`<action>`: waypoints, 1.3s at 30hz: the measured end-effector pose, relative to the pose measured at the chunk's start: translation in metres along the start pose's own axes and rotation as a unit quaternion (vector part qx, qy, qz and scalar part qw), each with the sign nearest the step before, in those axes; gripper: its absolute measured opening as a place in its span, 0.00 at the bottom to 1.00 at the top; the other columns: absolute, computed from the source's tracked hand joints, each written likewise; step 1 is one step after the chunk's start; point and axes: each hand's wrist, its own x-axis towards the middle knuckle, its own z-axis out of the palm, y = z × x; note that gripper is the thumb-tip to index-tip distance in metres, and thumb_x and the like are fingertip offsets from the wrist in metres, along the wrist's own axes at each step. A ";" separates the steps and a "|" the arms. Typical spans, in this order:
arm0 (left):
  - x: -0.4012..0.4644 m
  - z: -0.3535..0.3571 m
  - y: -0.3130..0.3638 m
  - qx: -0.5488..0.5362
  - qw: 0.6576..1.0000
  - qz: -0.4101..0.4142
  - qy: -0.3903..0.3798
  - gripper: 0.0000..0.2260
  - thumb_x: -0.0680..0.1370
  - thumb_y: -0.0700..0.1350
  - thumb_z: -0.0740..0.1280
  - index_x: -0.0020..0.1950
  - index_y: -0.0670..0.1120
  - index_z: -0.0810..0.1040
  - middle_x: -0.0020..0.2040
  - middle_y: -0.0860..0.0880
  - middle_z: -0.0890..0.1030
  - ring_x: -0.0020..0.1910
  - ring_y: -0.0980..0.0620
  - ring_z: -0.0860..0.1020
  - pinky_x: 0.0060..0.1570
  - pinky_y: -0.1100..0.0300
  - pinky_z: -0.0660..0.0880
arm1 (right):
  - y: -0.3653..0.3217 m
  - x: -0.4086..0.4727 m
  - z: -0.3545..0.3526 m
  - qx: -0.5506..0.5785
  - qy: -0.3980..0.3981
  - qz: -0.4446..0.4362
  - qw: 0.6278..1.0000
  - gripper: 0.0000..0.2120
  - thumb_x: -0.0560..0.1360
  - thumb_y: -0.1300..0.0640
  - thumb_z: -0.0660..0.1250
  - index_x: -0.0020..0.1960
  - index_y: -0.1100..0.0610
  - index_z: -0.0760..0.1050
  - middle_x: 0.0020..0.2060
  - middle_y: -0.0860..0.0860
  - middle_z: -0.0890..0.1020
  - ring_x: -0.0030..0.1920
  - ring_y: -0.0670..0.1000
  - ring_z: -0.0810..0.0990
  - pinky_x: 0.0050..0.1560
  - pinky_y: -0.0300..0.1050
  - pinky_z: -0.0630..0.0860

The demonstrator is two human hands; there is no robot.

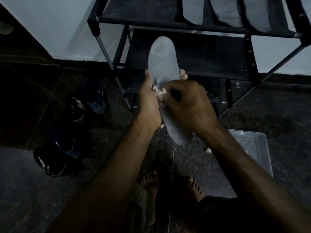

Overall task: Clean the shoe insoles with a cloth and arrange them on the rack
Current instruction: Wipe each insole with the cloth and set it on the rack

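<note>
Both hands clenched: left (149, 100) around insole (162, 64), right (188, 105) around cloth (159, 91).

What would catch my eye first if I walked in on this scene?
The pale insole held up mid-frame: the left hand supports it while the right hand presses a white cloth to it. Behind stands a black rack with more insoles on its top shelf.
</note>
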 end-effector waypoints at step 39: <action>0.003 -0.006 0.004 0.001 0.997 0.021 -0.072 0.35 0.81 0.63 0.46 0.73 0.35 0.63 0.71 0.35 0.69 0.71 0.40 0.68 0.72 0.47 0.63 | 0.027 -0.001 -0.006 0.142 0.081 0.120 0.979 0.04 0.75 0.59 0.72 0.49 0.58 0.82 0.42 0.48 0.84 0.41 0.46 0.83 0.44 0.40 0.80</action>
